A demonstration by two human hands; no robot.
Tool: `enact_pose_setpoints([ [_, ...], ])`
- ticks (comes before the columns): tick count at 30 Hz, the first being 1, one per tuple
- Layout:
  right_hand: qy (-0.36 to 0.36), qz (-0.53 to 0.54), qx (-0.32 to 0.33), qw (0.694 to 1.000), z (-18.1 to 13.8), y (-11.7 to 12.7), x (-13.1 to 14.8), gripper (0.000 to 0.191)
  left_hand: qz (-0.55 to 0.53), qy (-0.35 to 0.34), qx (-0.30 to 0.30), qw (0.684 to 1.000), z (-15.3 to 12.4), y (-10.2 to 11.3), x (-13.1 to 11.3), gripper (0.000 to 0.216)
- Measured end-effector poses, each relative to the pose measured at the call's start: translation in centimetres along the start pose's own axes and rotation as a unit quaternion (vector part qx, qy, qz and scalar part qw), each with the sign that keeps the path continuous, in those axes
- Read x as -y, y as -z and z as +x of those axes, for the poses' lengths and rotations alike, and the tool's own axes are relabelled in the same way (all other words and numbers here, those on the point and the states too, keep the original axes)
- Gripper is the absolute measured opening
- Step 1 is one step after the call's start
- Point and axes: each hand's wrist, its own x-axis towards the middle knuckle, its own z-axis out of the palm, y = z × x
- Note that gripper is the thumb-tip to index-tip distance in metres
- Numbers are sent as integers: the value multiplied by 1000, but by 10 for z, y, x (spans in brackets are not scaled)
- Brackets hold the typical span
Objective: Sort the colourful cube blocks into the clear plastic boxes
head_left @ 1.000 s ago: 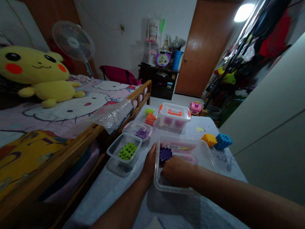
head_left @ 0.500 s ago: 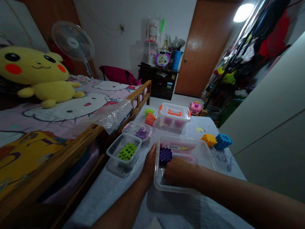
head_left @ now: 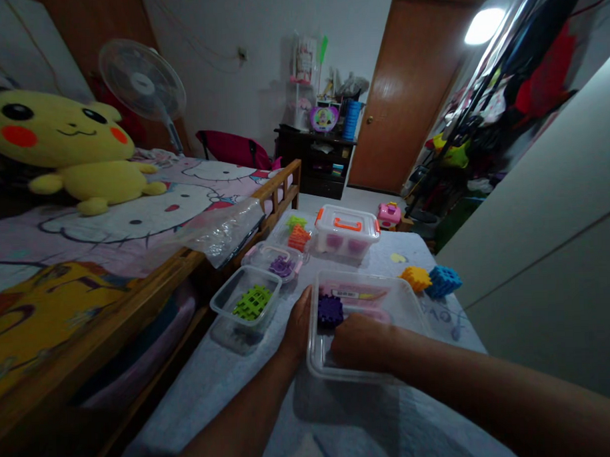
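Note:
A large clear plastic box (head_left: 412, 305) without a lid stands on the cloth-covered table in front of me. My left hand (head_left: 297, 325) is held against the outside of its left wall, steadying it near the rim. My right hand (head_left: 362, 343) reaches inside, fingers curled at a dark purple interlocking block (head_left: 330, 311) by the left wall; its fingertips are mostly hidden. Pinkish items (head_left: 370, 293), one with a white label, show at the far side of the box. Left of it, a smaller clear container (head_left: 218, 306) has a green lattice block (head_left: 252, 302) in it.
Behind stand a lidded box with an orange handle (head_left: 347, 224), a small container with purple pieces (head_left: 282, 266) and orange pieces (head_left: 298, 237). Yellow (head_left: 415, 278) and blue (head_left: 443, 281) blocks lie at the right. A wooden bed rail (head_left: 186, 262) borders the table's left side.
The view has shifted very slightly. Both hands, the box and the purple block stay in nearly the same places.

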Motion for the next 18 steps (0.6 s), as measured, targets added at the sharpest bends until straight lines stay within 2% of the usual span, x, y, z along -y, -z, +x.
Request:
enact_pose_setpoints([
  [7, -3, 37, -17, 999, 1, -2, -4, 19, 13, -7, -9, 1000, -3, -1, -7, 34],
  [12, 21, 13, 6, 1000, 0, -2, -7, 18, 22, -14, -8, 1000, -3, -1, -9, 33],
  [18, 44, -12, -19, 999, -7, -1, -7, 23, 12, -13, -4, 1000, -1, 0, -4, 36],
])
